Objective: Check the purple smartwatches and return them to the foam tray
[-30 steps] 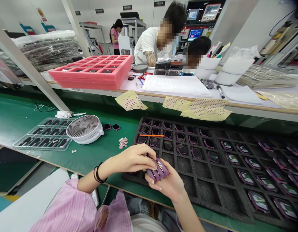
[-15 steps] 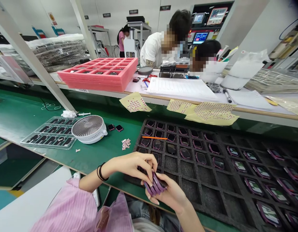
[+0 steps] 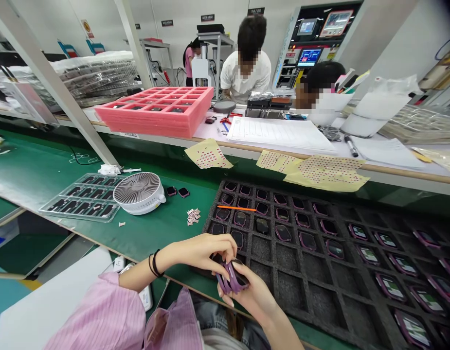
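My right hand (image 3: pixel 252 294) holds a small stack of purple watch cases (image 3: pixel 232 278) edge-up over the near left corner of a black foam tray (image 3: pixel 283 272). My left hand (image 3: pixel 203 253) reaches across from the left and pinches the top of that stack with its fingertips. A black band circles my left wrist, and a pink striped sleeve covers the forearm. The tray's far and right cells hold several purple cases; the near cells are bare. An orange stick (image 3: pixel 236 208) lies across the tray's far left cells.
A white round fan (image 3: pixel 139 192), a clear blister tray (image 3: pixel 82 199), two loose cases (image 3: pixel 178 191) and small labels (image 3: pixel 193 216) lie on the green mat to the left. Behind, a shelf carries pink foam trays (image 3: pixel 155 109), papers and yellow sticker sheets. Three people work beyond it.
The stack in my right hand has tipped more upright and drawn closer to me. My left fingers stay on it. The view has shifted slightly, and the person in white has straightened up.
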Available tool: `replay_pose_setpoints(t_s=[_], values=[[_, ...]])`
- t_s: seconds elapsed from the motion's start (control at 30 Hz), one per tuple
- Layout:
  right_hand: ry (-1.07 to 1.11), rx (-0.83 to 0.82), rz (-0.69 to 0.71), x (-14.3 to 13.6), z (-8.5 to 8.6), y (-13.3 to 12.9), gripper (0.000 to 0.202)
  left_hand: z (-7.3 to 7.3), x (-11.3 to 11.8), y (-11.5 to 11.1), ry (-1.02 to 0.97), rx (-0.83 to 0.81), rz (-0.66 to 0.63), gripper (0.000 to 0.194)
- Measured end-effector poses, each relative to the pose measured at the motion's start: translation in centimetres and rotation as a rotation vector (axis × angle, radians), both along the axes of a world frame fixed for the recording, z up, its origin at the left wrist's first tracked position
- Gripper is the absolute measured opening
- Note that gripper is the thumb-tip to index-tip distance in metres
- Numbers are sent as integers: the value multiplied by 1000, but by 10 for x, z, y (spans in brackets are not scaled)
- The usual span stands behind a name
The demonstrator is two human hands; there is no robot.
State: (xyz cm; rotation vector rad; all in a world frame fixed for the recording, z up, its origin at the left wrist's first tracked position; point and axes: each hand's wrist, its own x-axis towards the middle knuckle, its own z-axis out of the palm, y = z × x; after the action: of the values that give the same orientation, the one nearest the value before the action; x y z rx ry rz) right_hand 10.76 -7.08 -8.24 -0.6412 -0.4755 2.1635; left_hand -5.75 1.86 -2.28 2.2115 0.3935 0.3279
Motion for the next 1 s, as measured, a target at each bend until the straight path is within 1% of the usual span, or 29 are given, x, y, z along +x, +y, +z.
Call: replay_pose_setpoints(t_s=[0.07,0.13,0.17,0.23,0.27,0.3,0.37,0.47,0.63,0.77,0.83,0.9,0.93,1.0], values=[[24,-19,3,-2,1,1,38,-6,-10,11,-25,-33,70,36],[47,-38,5,-1,3,2,49,-15,-25,28,-20,12,216,33],[53,-44,1,0,4,3,53,-20,-33,37,14,87,324,28],[50,-48,-21,5,4,5,56,-33,-49,54,165,316,548,25],[41,-46,-36,7,3,6,56,-40,-56,61,259,432,617,24],[32,-41,-51,9,3,7,56,-47,-61,66,347,529,648,23],[17,-30,-67,12,2,9,56,-59,-66,73,464,637,651,22],[15,-24,-78,14,2,11,54,-69,-65,77,516,663,619,19],[32,-51,-97,16,6,14,50,-73,-61,78,567,681,583,19],[60,-66,-99,19,9,17,53,-75,-59,79,601,695,563,16],[68,-69,-100,21,11,18,56,-73,-58,80,611,708,557,16],[75,-71,-101,22,13,19,57,-65,-58,78,616,722,558,17],[79,-71,-101,23,13,19,56,-59,-56,76,606,731,556,17],[93,-67,-96,24,14,21,52,-43,-49,65,501,758,547,18]])
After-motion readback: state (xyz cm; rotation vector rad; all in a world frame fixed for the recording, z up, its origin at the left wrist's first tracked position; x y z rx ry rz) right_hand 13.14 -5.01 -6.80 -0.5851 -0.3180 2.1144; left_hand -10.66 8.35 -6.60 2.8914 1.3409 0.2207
